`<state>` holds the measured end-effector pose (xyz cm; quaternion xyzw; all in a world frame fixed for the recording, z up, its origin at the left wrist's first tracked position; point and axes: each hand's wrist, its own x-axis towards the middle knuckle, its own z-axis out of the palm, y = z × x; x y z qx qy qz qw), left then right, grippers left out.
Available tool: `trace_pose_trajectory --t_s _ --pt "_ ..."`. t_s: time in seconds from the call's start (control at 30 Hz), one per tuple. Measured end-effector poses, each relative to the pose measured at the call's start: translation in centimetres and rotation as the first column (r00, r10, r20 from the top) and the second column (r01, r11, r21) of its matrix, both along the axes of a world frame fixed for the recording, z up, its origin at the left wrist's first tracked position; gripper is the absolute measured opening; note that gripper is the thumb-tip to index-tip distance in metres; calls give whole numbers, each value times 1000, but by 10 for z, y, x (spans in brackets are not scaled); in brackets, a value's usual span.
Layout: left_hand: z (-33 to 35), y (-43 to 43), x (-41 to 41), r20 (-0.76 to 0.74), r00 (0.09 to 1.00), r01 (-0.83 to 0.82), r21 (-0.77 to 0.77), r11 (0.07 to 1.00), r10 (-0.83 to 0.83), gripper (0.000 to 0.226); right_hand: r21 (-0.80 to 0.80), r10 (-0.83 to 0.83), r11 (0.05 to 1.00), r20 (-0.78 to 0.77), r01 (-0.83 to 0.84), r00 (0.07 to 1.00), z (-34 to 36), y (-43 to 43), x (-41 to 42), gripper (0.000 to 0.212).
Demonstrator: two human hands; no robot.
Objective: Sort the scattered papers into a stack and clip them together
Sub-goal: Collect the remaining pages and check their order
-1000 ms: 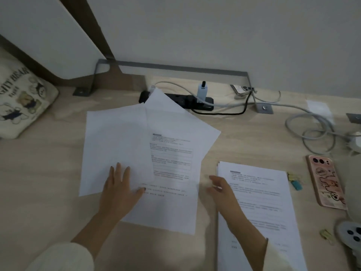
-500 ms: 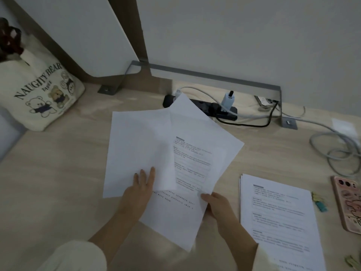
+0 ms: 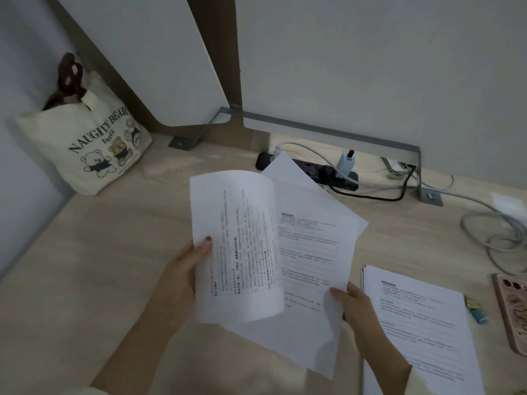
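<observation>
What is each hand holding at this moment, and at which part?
The left hand pinches a curled white printed sheet at its left edge. The right hand grips a tilted white printed sheet at its lower right edge.

the print on the lifted sheet [image 3: 236, 246] is too blurred to read. the left hand [image 3: 182, 276] has its fingers hidden behind that sheet. the stack [image 3: 422, 334] and phone [image 3: 513, 312] run off the frame edges. the clips [image 3: 476, 307] are too small to make out.
</observation>
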<state>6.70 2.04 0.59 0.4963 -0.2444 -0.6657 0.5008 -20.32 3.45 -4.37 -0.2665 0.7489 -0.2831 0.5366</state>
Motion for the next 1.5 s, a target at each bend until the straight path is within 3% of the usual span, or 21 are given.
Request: trace_pose_trajectory --t_s 0.07,0.17,0.33,0.43,0.6,0.7,0.8,0.87,0.93,1.0,1.07,1.1,1.17,1.3,1.37,1.5 --pt "1 5 7 -53 997 -49 27 998 50 33 -2 -4 1000 -16 4 1000 4 0 -5 30" --pt "-11 19 21 23 992 -125 102 987 123 34 -41 36 998 -70 -39 997 13 0 -7 28" --pt "-34 52 37 441 896 -156 219 963 45 20 -196 129 962 -291 -190 948 31 -2 -8 17" --pt "-51 66 48 603 793 -118 292 949 -87 24 -296 151 898 -486 -325 861 44 -6 -8 22" --pt "-58 71 59 721 656 -62 347 936 -224 33 -460 297 691 -522 -557 799 95 -19 14 21" --pt "-54 70 65 732 642 -57 344 937 -229 31 -504 374 654 -433 -564 820 119 -26 28 18" --pt "-50 68 70 724 645 -35 347 937 -244 29 -567 420 738 -39 -366 907 142 -32 35 18" --pt "-48 65 72 710 656 -21 354 935 -254 29 -487 484 805 207 -340 850 144 -38 37 23" --pt "-49 63 74 695 674 -18 355 935 -251 29 -349 551 817 243 -458 798 129 -46 36 22" --pt "-50 60 75 687 687 -29 351 936 -236 30 -166 703 706 49 -689 709 102 -53 37 16" --pt "-53 57 77 661 720 -54 359 932 -213 28 44 844 523 -165 -852 510 71 -57 40 17" --pt "-55 55 78 649 732 -58 364 930 -208 26 118 874 461 -232 -879 427 55 -57 43 21" --pt "-60 50 80 640 737 -60 382 922 -217 25 185 865 432 -359 -883 349 26 -55 51 19" --pt "-66 42 80 598 774 -60 398 916 -209 35 127 785 492 -493 -861 376 -3 -50 81 11" --pt "-69 38 80 580 776 -1 396 918 -250 32 97 770 511 -494 -854 404 -9 -52 96 22" --pt "-81 28 83 591 742 100 370 924 -317 20 14 716 549 -525 -836 461 -21 -60 111 11"
